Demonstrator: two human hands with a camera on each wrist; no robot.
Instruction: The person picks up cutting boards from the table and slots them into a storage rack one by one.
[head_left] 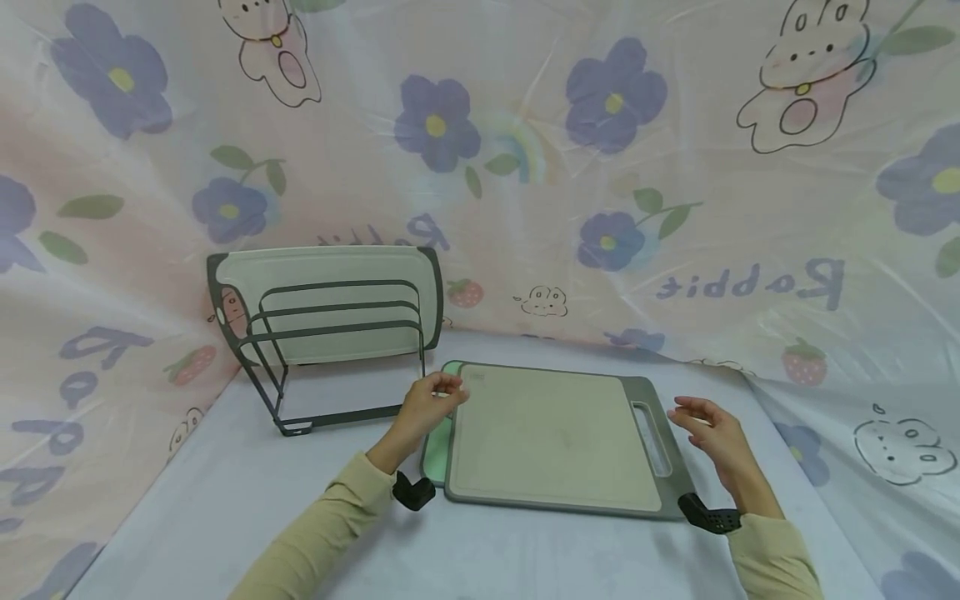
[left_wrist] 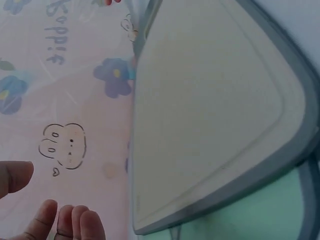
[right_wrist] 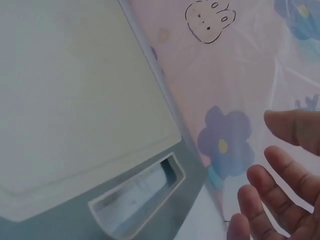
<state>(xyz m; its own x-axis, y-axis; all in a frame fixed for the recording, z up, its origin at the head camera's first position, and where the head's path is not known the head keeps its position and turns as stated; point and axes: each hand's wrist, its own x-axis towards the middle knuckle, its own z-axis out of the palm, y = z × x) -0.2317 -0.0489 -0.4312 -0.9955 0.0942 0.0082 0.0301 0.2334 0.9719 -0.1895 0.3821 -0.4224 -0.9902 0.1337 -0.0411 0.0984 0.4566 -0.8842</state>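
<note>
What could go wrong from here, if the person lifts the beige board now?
The beige board lies over the green board, so lifting it might drag both. The left hand appears close to the wire rack, so a wide swing could knock that. The right hand grips nothing, so a one-sided lift might tilt the board.

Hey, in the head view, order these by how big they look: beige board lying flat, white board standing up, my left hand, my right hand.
1. Beige board, clearly largest
2. White board, well above either hand
3. Left hand and right hand: too alike to rank
</note>
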